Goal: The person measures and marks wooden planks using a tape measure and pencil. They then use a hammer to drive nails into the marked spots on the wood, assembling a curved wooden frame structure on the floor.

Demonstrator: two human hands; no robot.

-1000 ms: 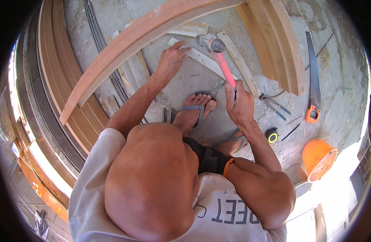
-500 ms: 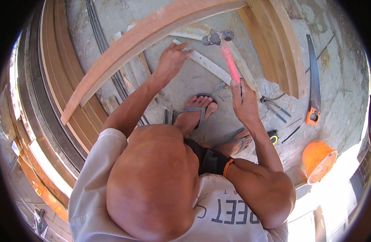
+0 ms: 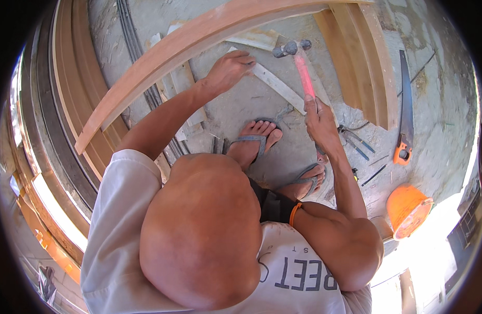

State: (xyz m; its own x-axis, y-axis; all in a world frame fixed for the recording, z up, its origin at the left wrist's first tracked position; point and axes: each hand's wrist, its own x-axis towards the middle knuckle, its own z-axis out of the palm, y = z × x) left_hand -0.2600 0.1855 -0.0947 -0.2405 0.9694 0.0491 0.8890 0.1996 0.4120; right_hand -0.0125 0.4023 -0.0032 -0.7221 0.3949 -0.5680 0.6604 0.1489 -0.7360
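Note:
My right hand (image 3: 320, 124) is wrapped round the pink handle of a ball-peen hammer (image 3: 305, 76). Its grey metal head is raised at the far end of the handle. The fingers of my left hand (image 3: 231, 71) are pressed together, and what they pinch is too small to make out. This hand is just on the near side of a long curved wooden piece (image 3: 162, 61) that arches across the far side. Below the left fingers, a pale straight strip (image 3: 277, 86) slants toward the hammer hand.
Right of the hammer are stacked wooden boards (image 3: 362, 68), a handsaw (image 3: 405, 110) with an orange handle, and blue-handled pliers (image 3: 356, 141). An orange bucket (image 3: 408, 209) lies tipped nearer. Brown timber (image 3: 76, 68) and dark rods (image 3: 128, 31) lie left. My sandalled feet (image 3: 255, 138) are between my arms.
The hammer and my right hand have shifted slightly right. My left hand has moved a little to the right, still pinched. The view has shifted slightly.

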